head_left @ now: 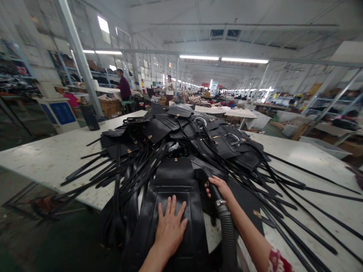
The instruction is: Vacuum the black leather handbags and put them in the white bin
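Note:
My left hand point(170, 228) lies flat with its fingers spread on a black leather bag panel point(195, 223) close in front of me. To its right, my right hand point(219, 189) is wrapped round the black nozzle point(214, 192) of a hose. A metal clamp joins the nozzle to the grey ribbed hose point(227, 230), which runs down to the bottom edge. The nozzle's far end is over the black leather, beside the panel. Behind both hands rises a pile of black bags point(184, 132) with gold clasps and long straps.
Straps spread over the white table point(297, 151) on both sides. A dark flask point(89, 115) stands at the table's far left. Beyond are metal posts, a person in purple point(124, 87), a person in a light top point(169, 87), another table and shelves.

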{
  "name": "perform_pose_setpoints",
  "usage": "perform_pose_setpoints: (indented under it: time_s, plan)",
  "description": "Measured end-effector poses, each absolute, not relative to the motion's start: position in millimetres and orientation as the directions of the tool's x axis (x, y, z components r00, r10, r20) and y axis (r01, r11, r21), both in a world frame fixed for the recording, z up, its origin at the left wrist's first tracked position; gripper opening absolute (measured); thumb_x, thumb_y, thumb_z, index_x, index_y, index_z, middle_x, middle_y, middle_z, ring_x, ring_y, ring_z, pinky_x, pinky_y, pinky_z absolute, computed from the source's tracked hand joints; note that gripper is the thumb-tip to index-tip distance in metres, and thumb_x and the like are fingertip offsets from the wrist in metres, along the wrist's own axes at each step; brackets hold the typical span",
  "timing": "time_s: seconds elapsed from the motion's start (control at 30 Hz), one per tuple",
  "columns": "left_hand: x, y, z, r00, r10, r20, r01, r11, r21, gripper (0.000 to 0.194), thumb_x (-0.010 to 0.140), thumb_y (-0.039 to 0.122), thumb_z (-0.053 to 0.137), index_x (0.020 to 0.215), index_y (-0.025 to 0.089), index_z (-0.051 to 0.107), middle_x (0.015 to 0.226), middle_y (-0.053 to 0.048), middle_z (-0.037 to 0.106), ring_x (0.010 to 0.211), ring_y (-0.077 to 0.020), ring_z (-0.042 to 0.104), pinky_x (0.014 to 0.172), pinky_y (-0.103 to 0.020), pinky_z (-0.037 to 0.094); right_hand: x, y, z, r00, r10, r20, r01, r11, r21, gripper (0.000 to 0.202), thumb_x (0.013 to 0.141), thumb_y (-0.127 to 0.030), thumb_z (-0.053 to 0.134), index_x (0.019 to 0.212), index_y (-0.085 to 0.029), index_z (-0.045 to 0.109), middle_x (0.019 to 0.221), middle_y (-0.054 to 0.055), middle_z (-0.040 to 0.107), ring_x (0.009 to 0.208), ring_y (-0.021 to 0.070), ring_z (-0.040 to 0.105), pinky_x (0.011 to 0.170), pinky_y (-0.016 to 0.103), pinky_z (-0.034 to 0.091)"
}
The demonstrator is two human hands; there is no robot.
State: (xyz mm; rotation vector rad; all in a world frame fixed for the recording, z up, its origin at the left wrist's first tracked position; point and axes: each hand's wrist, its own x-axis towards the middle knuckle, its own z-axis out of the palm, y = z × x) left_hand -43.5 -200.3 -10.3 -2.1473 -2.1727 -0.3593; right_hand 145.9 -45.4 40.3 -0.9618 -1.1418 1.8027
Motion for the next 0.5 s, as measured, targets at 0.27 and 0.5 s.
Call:
perform_pose_setpoints:
  time_s: [0.27, 0.5]
  plan:
    - [-42.6, -121.0, 21.3, -0.063, 0.962, 0.267, 0.929, -0.041, 0.369, 0.045, 0.077, 0.016, 0.041, 0.122, 0.018, 0.043, 0.126, -0.008, 0.041, 0.115, -0.0177, 0.04, 0.096, -0.033, 0.034, 180.3, -89.3, 41.5, -0.399, 0.894, -0.205, -0.178, -0.295, -0.939, 0.067, 0.061, -0.037, 0.067, 0.117, -0.015, 0.038, 0.064, 0.002, 0.06, 0.043, 0.0169, 0.056, 0.036, 0.027, 0.045]
    - [-47.9, -37.3, 25.5, 0.072, 0.992, 0.101, 0.933, -0.103, 0.345, 0.024, 0.069, 0.011, 0.049, 0.084, 0.024, 0.063, 0.092, -0.004, 0.053, 0.095, -0.02, 0.048, 0.083, -0.036, 0.035, 158.1, -105.1, 45.3, -0.46, 0.842, -0.28, -0.038, -0.334, -0.942, 0.07, 0.061, -0.034, 0.064, 0.122, -0.014, 0.034, 0.061, 0.0, 0.058, 0.04, 0.0166, 0.055, 0.033, 0.027, 0.046]
